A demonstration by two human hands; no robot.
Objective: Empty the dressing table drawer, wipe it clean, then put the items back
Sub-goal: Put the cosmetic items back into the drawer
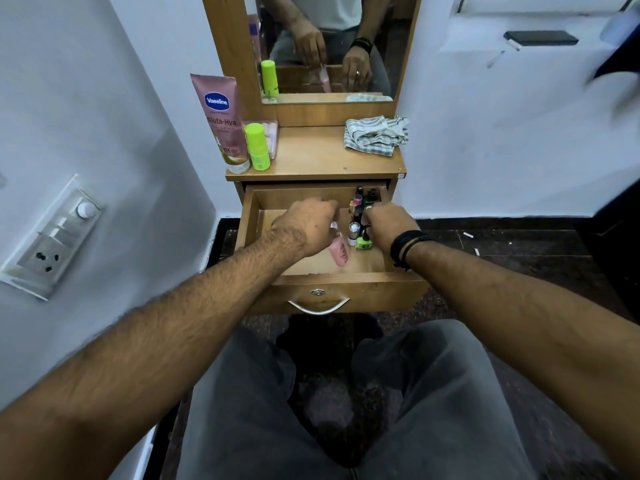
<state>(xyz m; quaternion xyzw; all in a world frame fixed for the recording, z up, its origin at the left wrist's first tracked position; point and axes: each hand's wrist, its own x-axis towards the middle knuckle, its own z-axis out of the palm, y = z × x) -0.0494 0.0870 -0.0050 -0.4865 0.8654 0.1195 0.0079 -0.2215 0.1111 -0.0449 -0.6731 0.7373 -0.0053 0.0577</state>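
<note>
The wooden drawer (332,292) of the dressing table stands pulled open. My left hand (304,226) grips a small pink bottle (338,251) above the drawer's middle. My right hand (388,226) reaches into the right side, fingers curled among several small nail-polish bottles (360,206); what it holds is hidden. A silver-capped tube (353,233) and a green bottle (363,243) stand just left of that hand. On the tabletop (311,157) stand a pink Vaseline tube (223,123) and a green bottle (258,147), with a checked cloth (375,135) at the right.
A mirror (325,46) rises behind the tabletop and reflects both hands. A switch panel (52,237) is on the left wall, a dark shelf (540,38) on the right wall. My knees in grey trousers are below the drawer front.
</note>
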